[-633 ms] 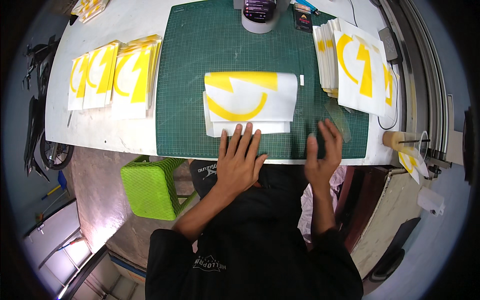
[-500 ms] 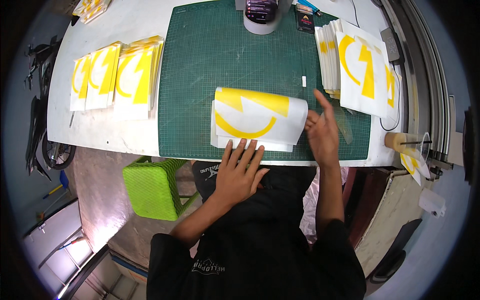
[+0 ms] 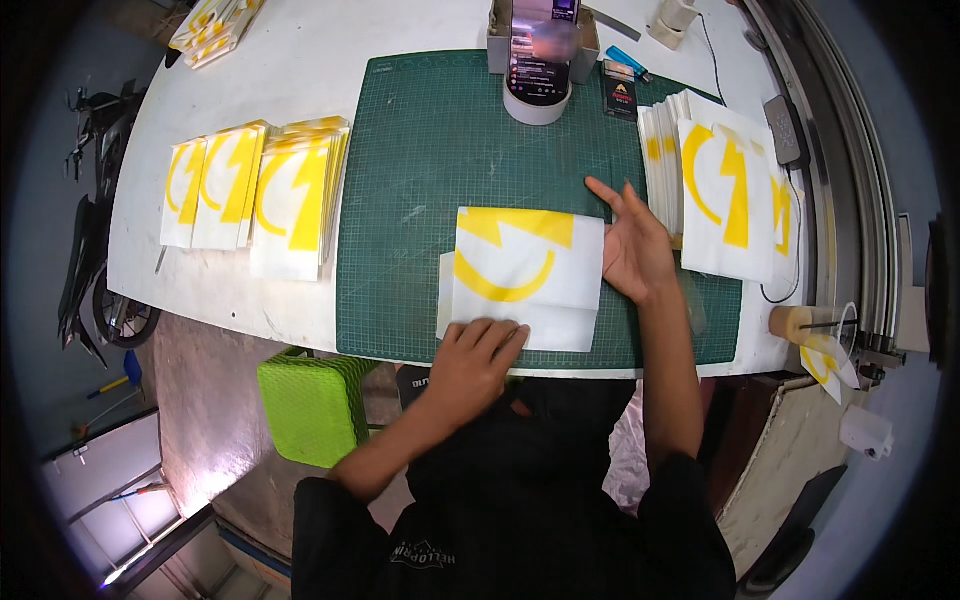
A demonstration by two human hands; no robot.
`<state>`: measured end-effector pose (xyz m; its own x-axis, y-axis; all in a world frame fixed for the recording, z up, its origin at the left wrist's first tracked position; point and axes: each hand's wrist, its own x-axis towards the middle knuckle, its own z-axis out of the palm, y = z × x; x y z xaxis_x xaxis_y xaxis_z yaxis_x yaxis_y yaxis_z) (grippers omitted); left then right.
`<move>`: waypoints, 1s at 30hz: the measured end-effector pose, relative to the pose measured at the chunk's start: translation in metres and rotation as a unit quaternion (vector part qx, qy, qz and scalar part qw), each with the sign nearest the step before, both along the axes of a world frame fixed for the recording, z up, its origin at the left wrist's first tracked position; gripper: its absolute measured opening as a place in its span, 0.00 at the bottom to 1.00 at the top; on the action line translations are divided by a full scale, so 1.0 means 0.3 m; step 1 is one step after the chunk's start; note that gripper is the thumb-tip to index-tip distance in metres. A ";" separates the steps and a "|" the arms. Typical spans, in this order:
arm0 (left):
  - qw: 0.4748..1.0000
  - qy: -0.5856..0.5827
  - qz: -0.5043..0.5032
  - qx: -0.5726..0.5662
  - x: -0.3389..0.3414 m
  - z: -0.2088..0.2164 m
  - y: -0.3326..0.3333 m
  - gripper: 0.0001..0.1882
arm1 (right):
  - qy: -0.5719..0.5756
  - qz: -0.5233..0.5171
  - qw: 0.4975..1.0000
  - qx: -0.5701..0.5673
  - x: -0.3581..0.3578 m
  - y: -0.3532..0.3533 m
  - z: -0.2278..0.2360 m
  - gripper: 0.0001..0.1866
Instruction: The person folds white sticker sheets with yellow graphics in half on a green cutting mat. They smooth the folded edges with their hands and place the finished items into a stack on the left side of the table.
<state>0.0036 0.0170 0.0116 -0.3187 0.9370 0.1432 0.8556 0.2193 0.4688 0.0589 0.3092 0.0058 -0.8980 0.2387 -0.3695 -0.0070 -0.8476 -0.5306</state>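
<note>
A folded white sheet [image 3: 530, 315] with a yellow arc and jagged yellow shape lies on the green cutting mat [image 3: 420, 150], near the table's front edge. A second white layer shows at its left side. My left hand [image 3: 470, 365] rests on the sheet's lower left part, fingers slightly bent and on top of it; its thumb is hidden. Beside the sheet's right edge is my right hand [image 3: 640, 250], open, with its fingers apart and pointing up. Its lower palm comes close to the sheet; whether they touch, I cannot tell.
Stacks of similar printed pieces [image 3: 290, 205] stand left of the mat, with another stack [image 3: 725, 200] at right. A phone [image 3: 540, 60] on a white round holder, a small dark box [image 3: 619, 92] and a blue lighter [image 3: 628, 62] are behind. A drink cup [image 3: 800, 325] is at the right edge.
The whole view has shifted, so the table appears lower. The sheet's raised right edge now lies flatter. My left fingers have drawn closer together and bent; my right hand has opened further.
</note>
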 end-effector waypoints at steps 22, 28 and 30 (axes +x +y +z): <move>0.978 0.003 -0.186 -0.090 -0.330 0.076 0.097 0.35 | 0.024 0.198 0.498 0.844 0.198 -0.285 0.076 0.24; 0.979 0.007 -0.126 -0.162 -0.362 0.083 0.119 0.56 | -0.055 0.270 0.454 0.847 0.119 -0.160 0.086 0.52; 0.976 0.013 -0.127 -0.178 -0.373 0.075 0.122 0.61 | -0.079 0.289 0.455 0.839 0.107 -0.137 0.084 0.60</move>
